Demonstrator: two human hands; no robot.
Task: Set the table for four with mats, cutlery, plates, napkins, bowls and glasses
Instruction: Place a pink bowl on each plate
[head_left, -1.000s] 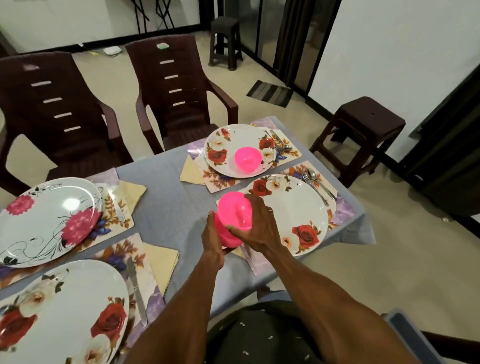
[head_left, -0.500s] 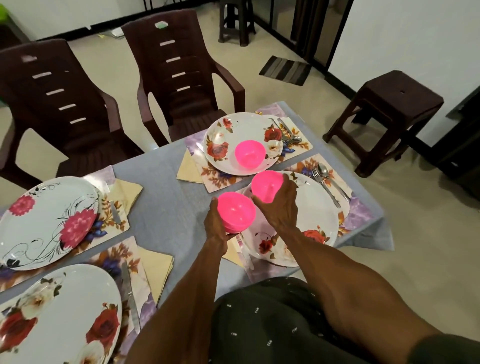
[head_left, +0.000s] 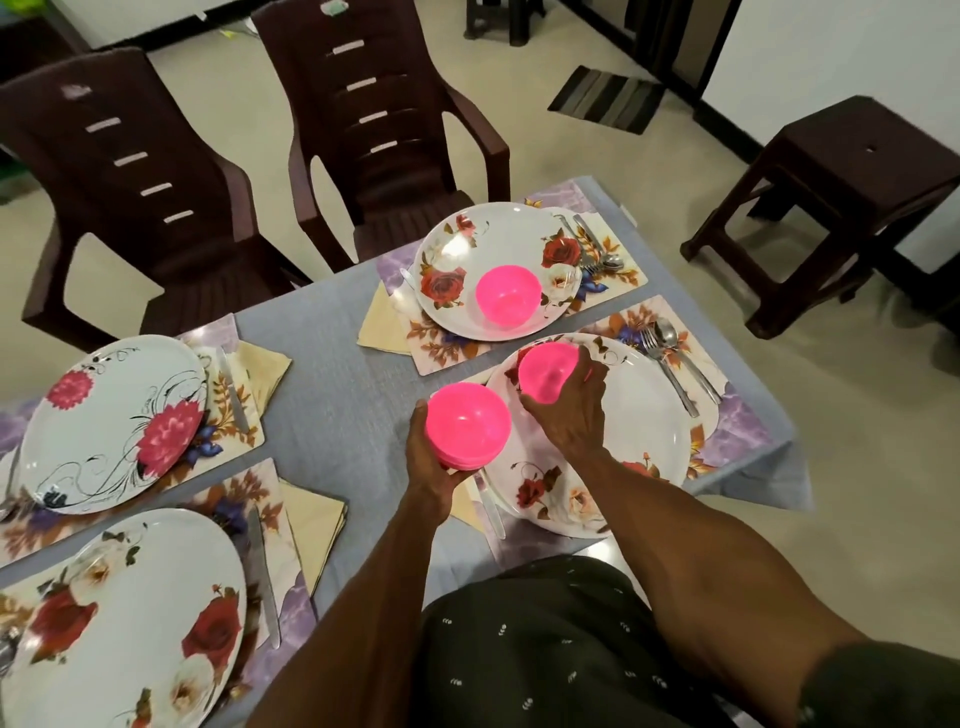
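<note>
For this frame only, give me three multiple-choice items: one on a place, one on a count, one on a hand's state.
1. Where does the set-down pink bowl sit?
A. on the far right plate
B. on a chair
C. on a stool

2. How many plates lie on the table?
A. two
B. four
C. six

3. What is the right hand doing?
A. resting flat on the table
B. gripping a fork
C. gripping a pink bowl over the near right plate

Answers: 1 A, it rests inside that plate's rim. 2 B, one plate per mat. 3 C, fingers curl round it.
</note>
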